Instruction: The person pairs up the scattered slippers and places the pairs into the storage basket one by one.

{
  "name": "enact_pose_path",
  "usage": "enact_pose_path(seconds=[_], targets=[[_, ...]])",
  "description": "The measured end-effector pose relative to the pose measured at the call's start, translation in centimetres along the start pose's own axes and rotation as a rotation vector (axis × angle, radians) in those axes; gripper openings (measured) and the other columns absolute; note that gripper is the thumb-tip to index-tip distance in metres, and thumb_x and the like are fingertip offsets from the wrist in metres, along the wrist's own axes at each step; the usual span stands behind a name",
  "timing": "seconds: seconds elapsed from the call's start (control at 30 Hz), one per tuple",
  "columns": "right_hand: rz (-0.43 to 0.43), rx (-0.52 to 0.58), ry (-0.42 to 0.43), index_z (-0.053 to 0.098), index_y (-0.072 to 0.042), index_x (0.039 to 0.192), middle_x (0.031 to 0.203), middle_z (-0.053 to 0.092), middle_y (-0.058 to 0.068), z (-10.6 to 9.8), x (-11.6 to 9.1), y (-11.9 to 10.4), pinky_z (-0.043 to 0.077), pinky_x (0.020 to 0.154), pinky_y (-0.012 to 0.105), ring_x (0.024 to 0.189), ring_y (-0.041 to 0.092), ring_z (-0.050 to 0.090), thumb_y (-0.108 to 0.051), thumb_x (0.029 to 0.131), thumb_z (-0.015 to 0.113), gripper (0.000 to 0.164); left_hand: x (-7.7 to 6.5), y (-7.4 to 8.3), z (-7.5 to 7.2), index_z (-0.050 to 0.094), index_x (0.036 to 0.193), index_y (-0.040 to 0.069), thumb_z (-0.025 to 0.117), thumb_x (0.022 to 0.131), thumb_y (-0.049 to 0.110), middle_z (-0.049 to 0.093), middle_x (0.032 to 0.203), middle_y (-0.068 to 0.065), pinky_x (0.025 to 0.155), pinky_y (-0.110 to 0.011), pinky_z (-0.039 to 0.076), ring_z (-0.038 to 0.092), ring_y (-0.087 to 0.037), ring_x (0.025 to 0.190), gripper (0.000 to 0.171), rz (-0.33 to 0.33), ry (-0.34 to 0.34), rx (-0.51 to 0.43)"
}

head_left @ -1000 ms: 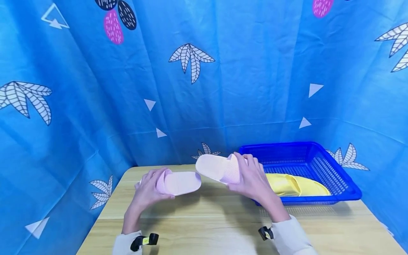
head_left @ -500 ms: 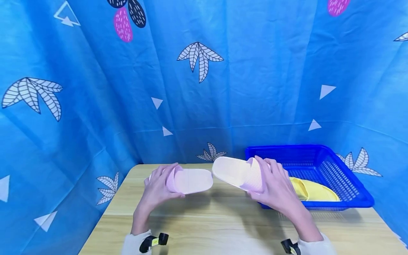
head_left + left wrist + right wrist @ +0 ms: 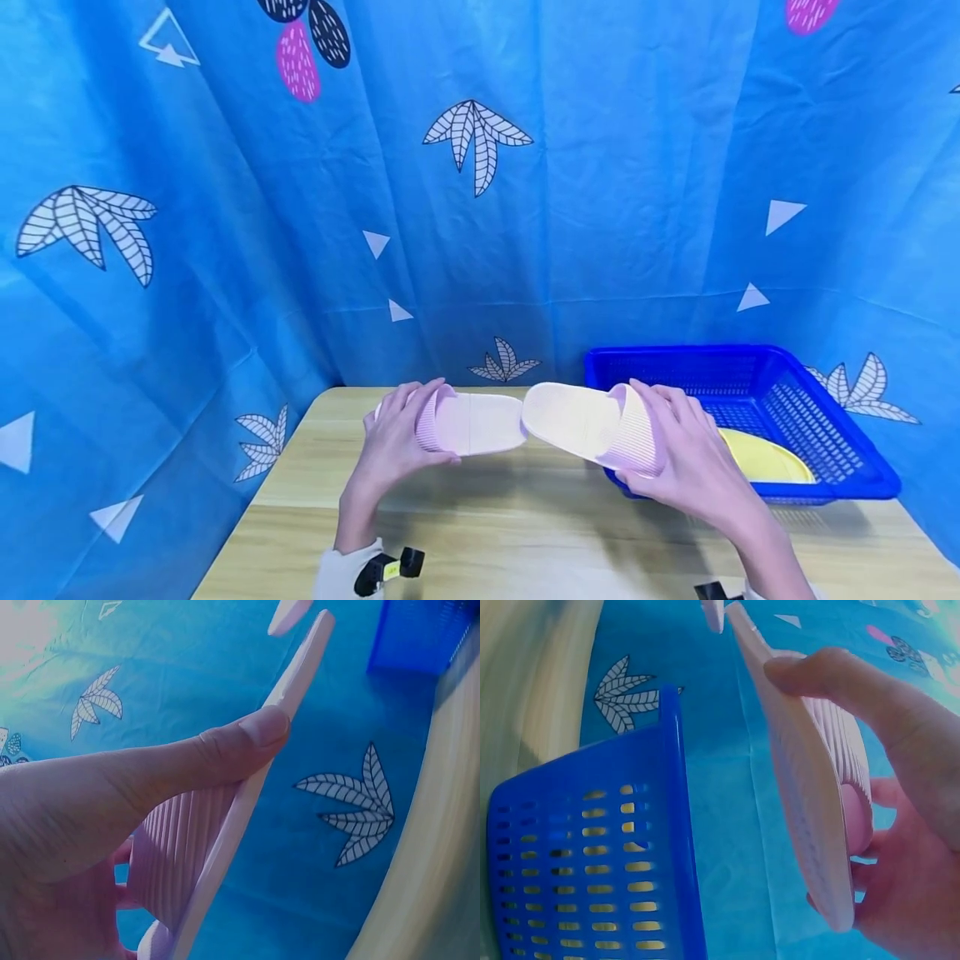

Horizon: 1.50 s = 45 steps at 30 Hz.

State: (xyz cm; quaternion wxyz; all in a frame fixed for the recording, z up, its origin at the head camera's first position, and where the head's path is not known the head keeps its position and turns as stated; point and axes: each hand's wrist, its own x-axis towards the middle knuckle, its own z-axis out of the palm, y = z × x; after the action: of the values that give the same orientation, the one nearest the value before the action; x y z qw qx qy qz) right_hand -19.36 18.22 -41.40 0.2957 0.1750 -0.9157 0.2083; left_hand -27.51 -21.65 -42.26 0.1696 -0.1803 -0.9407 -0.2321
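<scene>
In the head view, my left hand (image 3: pixel 392 446) grips a pale pink slide slipper (image 3: pixel 483 423) around its ribbed strap, thumb along the sole's edge. My right hand (image 3: pixel 701 458) holds a matching pink slipper (image 3: pixel 573 417) by its strap, tilted with its heel end higher. Their heel ends meet or overlap in this view, above the table. In the left wrist view, the thumb presses the edge of the slipper's sole (image 3: pixel 304 667). From the right wrist, the other slipper's sole (image 3: pixel 802 795) shows side-on, apart from the blue basket (image 3: pixel 673 787).
The blue plastic basket (image 3: pixel 862 467) stands at the right on the wooden table (image 3: pixel 480 542), with a yellow slipper (image 3: pixel 772 460) in it, partly hidden by my right hand. A blue patterned curtain (image 3: pixel 622 183) hangs behind and at the sides.
Both hands have shifted right with the pink slippers, the right one covering more of the yellow slipper. The slippers' heel ends have stayed close together. The view has turned slightly left.
</scene>
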Motion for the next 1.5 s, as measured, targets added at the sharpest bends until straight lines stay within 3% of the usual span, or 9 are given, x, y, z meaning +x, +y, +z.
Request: enact_pose_path(seconds=[0.3,0.57,0.83,1.1,1.5], targets=[[-0.041,0.012,-0.043,0.048,-0.016,0.151,0.129,0.059,0.010,0.0,-0.3,-0.1,0.046,0.085,0.054,0.111,0.031,0.054,-0.043,0.056,0.096,0.110,-0.3,1.4,0.9,0.051,0.149,0.031,0.100,0.054,0.051,0.054,0.141,-0.010,0.100,-0.068,0.034,0.045,-0.036,0.133,0.109,0.059,0.027,0.001],[-0.022,0.013,-0.074,0.046,-0.018,0.154,0.131,0.058,0.011,-0.5,-0.7,0.0,0.043,0.087,0.061,0.113,0.033,0.054,-0.040,0.056,0.097,0.112,-0.1,2.8,2.1,0.053,0.147,0.034,0.099,0.055,0.054,0.053,0.143,-0.003,0.101,-0.066,0.033,0.043,-0.032,0.134,0.106,0.126,0.014,-0.021],[-0.019,0.003,-0.105,0.043,-0.020,0.156,0.134,0.057,0.010,-0.6,-0.6,-0.4,0.043,0.085,0.061,0.115,0.034,0.054,-0.044,0.058,0.096,0.114,-0.3,3.5,2.5,0.051,0.148,0.033,0.099,0.055,0.054,0.054,0.144,-0.005,0.101,-0.064,0.034,0.043,-0.032,0.134,0.107,0.136,0.040,-0.026],[-0.026,0.002,-0.115,0.042,-0.018,0.156,0.135,0.057,0.012,-0.5,-0.7,-0.7,0.044,0.083,0.059,0.114,0.034,0.055,-0.043,0.057,0.096,0.116,-0.3,4.1,2.9,0.055,0.145,0.030,0.101,0.049,0.053,0.055,0.140,-0.007,0.097,-0.065,0.037,0.047,-0.034,0.131,0.109,0.203,0.089,-0.029],[-0.026,-0.013,-0.111,0.045,-0.011,0.150,0.135,0.057,0.007,-0.5,-0.6,-0.8,0.044,0.082,0.054,0.115,0.031,0.055,-0.048,0.056,0.096,0.113,-0.6,5.0,3.2,0.053,0.147,0.031,0.100,0.050,0.055,0.055,0.140,-0.005,0.098,-0.062,0.037,0.046,-0.033,0.132,0.111,0.220,0.085,-0.009]])
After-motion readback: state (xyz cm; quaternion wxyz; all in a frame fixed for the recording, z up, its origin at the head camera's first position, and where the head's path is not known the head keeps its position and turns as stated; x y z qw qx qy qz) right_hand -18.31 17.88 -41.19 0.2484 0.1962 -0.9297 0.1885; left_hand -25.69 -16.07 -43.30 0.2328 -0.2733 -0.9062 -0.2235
